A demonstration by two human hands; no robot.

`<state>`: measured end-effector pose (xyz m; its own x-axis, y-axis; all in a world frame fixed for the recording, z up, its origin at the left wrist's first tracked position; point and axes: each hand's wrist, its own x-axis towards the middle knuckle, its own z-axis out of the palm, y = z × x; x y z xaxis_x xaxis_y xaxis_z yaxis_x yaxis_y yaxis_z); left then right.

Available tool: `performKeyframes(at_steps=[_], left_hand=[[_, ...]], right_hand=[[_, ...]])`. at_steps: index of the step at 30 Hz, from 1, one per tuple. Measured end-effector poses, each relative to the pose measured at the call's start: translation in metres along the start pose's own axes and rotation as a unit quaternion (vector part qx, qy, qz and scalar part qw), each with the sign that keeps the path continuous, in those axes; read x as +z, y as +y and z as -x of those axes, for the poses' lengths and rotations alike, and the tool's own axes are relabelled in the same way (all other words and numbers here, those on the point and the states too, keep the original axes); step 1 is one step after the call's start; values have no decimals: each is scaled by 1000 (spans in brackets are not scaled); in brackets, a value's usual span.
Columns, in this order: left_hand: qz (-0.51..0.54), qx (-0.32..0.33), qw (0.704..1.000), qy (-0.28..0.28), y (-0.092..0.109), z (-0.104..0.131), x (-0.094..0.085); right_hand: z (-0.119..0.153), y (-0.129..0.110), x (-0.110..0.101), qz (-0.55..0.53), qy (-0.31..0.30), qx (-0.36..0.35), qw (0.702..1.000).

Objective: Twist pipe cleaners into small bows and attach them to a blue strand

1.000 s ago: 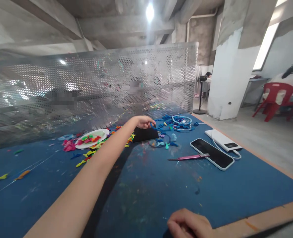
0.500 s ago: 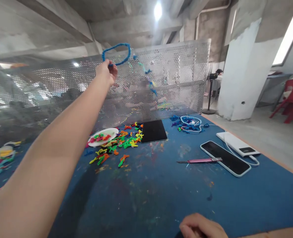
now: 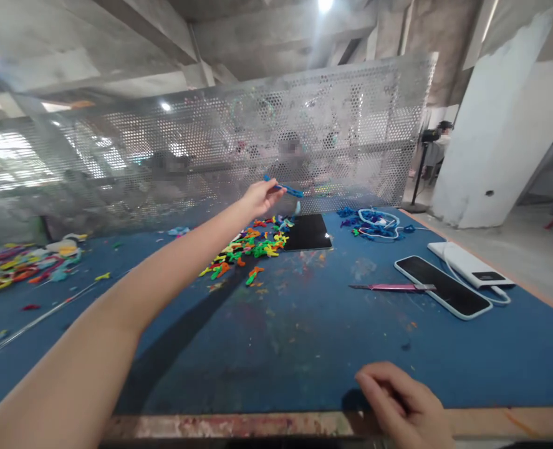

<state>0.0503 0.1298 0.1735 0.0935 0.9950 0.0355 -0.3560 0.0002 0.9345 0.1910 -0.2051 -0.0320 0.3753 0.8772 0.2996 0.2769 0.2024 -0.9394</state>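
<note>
My left hand (image 3: 263, 197) is stretched far forward above the table, its fingers pinching one end of a blue fuzzy ring (image 3: 289, 189), which is seen nearly edge-on. A pale blue piece (image 3: 297, 207) hangs just below it. Under and beyond the hand lie a black tablet-like panel (image 3: 308, 233) and a heap of colourful fuzzy pieces (image 3: 257, 244). Near the front edge, my right hand (image 3: 400, 399) is curled over the blue table (image 3: 276, 337); whether anything is inside its fingers is hidden.
A perforated metal screen (image 3: 351, 137) stands along the back. To the right are a pink-handled craft knife (image 3: 388, 287), a phone (image 3: 439, 284), a white power bank (image 3: 467, 262) with a cable, and a blue tangle (image 3: 374, 223). More colourful pieces (image 3: 28, 265) lie far left.
My left hand has come down and to the right with the blue ring, which has tipped from an open loop to edge-on. The view has shifted, and more of my right hand shows.
</note>
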Motion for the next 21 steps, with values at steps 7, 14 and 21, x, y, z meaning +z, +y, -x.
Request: performKeyframes(at_steps=[7, 14, 21], left_hand=[[53, 92, 994, -15, 6, 17, 23], [102, 118, 988, -12, -3, 40, 33], [107, 40, 993, -7, -64, 139, 9]], right_hand=[[8, -13, 3, -33, 36, 28, 998], [10, -8, -2, 34, 14, -21, 999], [27, -19, 0, -189, -6, 84, 978]])
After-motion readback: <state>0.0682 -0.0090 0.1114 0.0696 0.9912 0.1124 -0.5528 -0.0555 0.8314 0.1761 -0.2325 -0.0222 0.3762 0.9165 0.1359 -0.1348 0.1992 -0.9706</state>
